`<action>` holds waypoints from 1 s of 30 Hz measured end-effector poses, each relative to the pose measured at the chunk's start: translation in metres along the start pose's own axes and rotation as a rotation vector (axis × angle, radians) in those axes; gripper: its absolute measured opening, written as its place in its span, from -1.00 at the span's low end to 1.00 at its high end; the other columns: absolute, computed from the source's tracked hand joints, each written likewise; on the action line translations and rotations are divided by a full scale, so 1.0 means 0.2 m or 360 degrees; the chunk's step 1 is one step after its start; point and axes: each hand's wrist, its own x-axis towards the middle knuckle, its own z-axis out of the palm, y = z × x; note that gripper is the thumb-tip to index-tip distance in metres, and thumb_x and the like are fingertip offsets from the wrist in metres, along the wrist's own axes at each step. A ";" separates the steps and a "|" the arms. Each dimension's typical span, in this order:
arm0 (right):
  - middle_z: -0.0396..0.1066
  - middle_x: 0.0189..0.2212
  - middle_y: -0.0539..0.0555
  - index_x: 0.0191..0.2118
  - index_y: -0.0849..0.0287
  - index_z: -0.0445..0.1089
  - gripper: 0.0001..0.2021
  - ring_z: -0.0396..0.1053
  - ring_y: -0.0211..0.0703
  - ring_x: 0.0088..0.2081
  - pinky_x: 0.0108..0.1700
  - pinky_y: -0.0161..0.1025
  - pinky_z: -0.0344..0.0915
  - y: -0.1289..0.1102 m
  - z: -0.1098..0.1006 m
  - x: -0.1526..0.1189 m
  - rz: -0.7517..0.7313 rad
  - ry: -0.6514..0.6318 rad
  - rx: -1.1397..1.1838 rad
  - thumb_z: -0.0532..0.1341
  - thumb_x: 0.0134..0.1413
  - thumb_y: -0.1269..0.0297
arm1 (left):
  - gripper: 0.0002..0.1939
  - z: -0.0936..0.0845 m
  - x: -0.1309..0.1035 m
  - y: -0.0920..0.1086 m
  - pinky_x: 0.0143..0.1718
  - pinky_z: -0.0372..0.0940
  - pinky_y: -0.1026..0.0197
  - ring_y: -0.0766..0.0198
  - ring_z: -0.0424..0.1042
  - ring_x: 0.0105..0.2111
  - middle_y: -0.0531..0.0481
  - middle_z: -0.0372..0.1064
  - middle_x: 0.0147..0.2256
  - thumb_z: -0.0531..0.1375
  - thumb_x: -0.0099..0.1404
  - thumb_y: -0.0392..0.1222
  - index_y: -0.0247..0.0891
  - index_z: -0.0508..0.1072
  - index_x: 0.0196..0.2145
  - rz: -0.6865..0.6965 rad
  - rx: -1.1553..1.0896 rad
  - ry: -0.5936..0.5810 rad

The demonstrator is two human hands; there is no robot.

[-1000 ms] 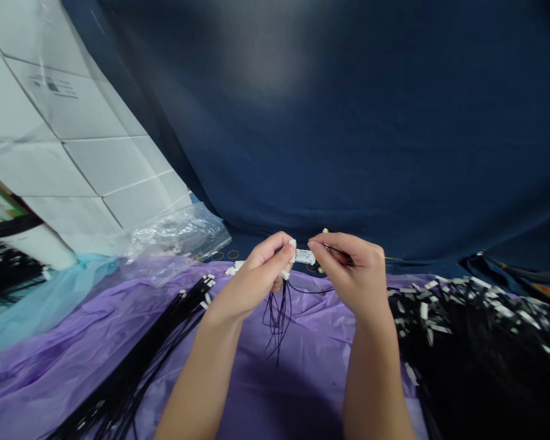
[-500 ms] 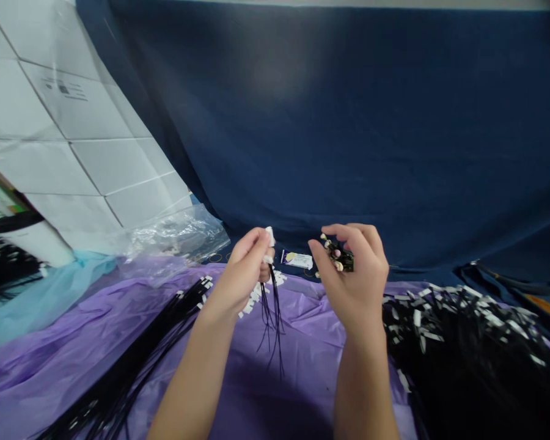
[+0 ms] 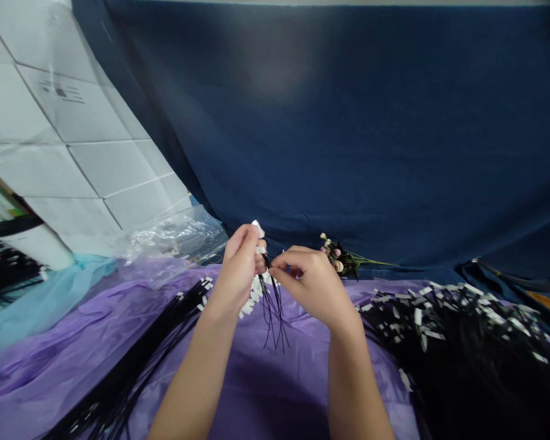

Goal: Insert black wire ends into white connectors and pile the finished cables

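While a dark blue cloth backs the tabletop, a purple plastic sheet covers it. Big heap of black tagged cords lies right, laid-out cords left. Left hand: grip closed on a small bunch of cords, hanging mid-sheet. Right hand: grip pinched on the bunch's top.

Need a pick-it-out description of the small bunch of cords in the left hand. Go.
Start at the purple sheet under the dark blue backdrop. Above its middle, the left hand pinches a small bunch of cords, with the right hand at its top. Unlike the big pile on the right and the long bundle on the left, it hangs in the air.
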 end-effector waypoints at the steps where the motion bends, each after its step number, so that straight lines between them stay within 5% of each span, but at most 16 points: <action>1: 0.41 -0.43 -0.05 -0.42 0.10 0.46 -0.86 0.33 -0.28 -0.40 -0.34 -0.32 0.15 0.00 -0.01 0.00 0.0005 0.0019 -0.0024 0.20 0.13 0.38 | -0.69 0.00 0.00 0.00 -0.70 -0.18 0.45 0.55 -0.16 -0.71 0.24 -0.09 -0.60 0.22 0.24 0.00 -0.22 0.19 -0.41 0.0002 0.0010 -0.0010; 7: 0.36 -0.60 -0.07 -0.27 0.07 0.39 -0.89 0.26 -0.26 -0.57 -0.48 -0.31 -0.02 0.00 -0.05 -0.04 0.0252 0.0083 -0.0331 0.12 0.22 0.26 | -0.67 0.01 0.00 -0.02 -0.70 -0.17 0.46 0.55 -0.15 -0.72 0.24 -0.12 -0.60 0.17 0.29 0.03 -0.22 0.15 -0.43 0.0042 0.0106 -0.0026; 11: 0.47 -0.52 0.01 -0.24 0.09 0.37 -0.88 0.37 -0.19 -0.52 -0.45 -0.30 0.03 -0.02 -0.06 -0.06 0.0341 0.0150 -0.0450 0.09 0.24 0.27 | -0.68 0.03 0.00 -0.05 -0.70 -0.15 0.46 0.55 -0.13 -0.71 0.23 -0.10 -0.60 0.14 0.31 0.04 -0.22 0.17 -0.42 0.0077 0.0150 0.0000; 17: 0.54 -0.41 0.08 -0.27 0.14 0.47 -0.80 0.48 -0.13 -0.39 -0.38 -0.26 0.24 0.04 -0.13 -0.09 0.0396 0.0702 -0.0157 0.13 0.22 0.22 | -0.70 0.04 -0.01 -0.06 -0.70 -0.14 0.45 0.54 -0.12 -0.71 0.21 -0.06 -0.59 0.10 0.35 0.02 -0.21 0.17 -0.41 0.0081 0.0189 -0.0012; 24: 0.51 -0.30 0.10 -0.25 0.22 0.47 -0.82 0.51 -0.16 -0.29 -0.16 -0.13 0.48 0.14 -0.20 -0.06 0.0248 0.1799 0.0943 0.28 0.08 0.23 | -0.70 0.02 -0.01 -0.07 -0.69 -0.19 0.43 0.56 -0.15 -0.71 0.20 -0.10 -0.57 0.13 0.32 0.04 -0.21 0.21 -0.40 0.0073 0.0273 -0.0167; 27: 0.47 -0.37 0.01 -0.30 0.18 0.46 -0.93 0.49 -0.29 -0.37 -0.12 -0.17 0.47 0.11 -0.24 -0.08 0.0155 0.1954 0.1369 0.29 0.06 0.34 | -0.70 0.02 -0.01 -0.08 -0.68 -0.20 0.43 0.56 -0.15 -0.70 0.20 -0.10 -0.56 0.13 0.32 0.06 -0.22 0.25 -0.39 0.0042 0.0301 -0.0225; 30: 0.40 -0.49 -0.08 -0.31 0.15 0.44 -0.92 0.35 -0.42 -0.55 -0.30 -0.31 0.46 0.08 -0.26 -0.10 0.0069 0.1918 0.1684 0.26 0.06 0.45 | -0.72 0.05 -0.01 -0.09 -0.68 -0.20 0.42 0.56 -0.16 -0.70 0.20 -0.11 -0.56 0.13 0.32 0.04 -0.22 0.28 -0.37 0.0006 0.0330 -0.0244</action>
